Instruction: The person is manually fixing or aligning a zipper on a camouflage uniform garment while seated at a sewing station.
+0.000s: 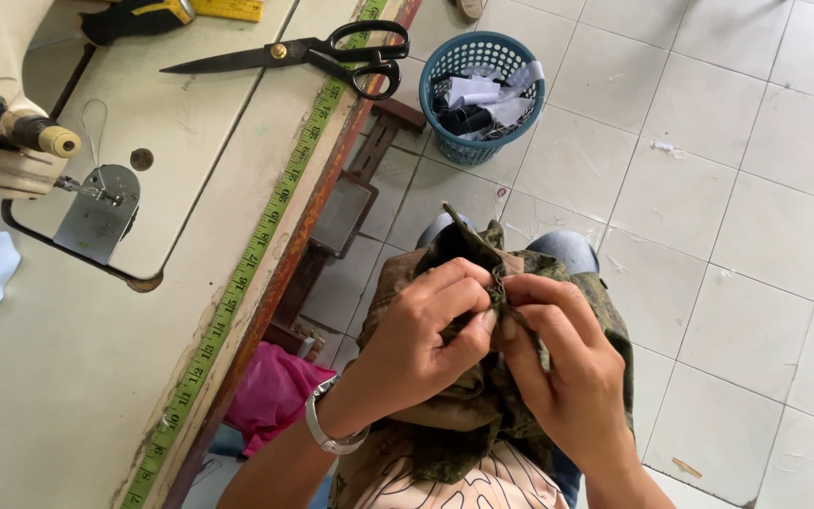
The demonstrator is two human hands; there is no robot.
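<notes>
White floor tiles (756, 236) fill the right of the frame as we pinch a camouflage garment (482, 415) at lower centre, left hand (426, 339) and right hand (558, 363) both closed on one seam, fingertips meeting. Black scissors (313, 55) lie upper left on the sewing table (77, 377), beside a teal scrap basket (482, 94).

A single head-worn camera looks steeply down from above the person's lap, close over both hands. The left hand (426, 335) and right hand (562, 363) meet just below the frame's middle, pinching camouflage fabric (482, 415). Left of that grip the view takes in the sewing table (68, 377); beyond it, the blue basket (482, 94); right of it, tiled floor (756, 236).
</notes>
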